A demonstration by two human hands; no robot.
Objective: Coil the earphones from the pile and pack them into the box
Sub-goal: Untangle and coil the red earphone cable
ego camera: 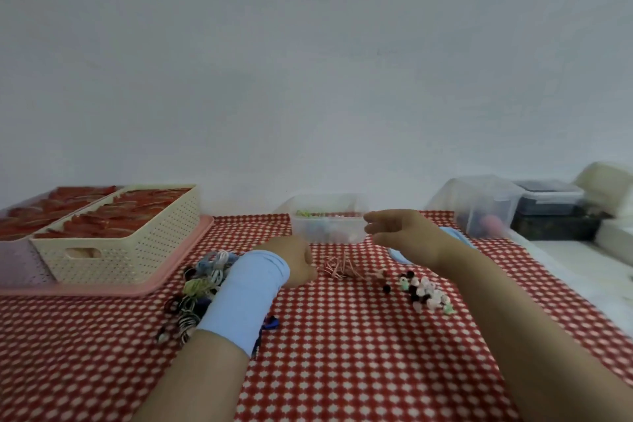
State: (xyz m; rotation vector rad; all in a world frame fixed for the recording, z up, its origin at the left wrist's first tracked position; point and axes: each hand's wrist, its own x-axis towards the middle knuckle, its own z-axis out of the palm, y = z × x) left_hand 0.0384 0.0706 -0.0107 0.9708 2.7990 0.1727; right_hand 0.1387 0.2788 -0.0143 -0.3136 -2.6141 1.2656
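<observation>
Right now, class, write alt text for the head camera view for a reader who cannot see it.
A person's right hand reaches toward a clear plastic box on a red checked tablecloth, while the left hand sits curled by a tangled pink earphone. A pile of earphones lies at the left, beside a cream basket.

Pale blue sleeve (245,298), left forearm
</observation>
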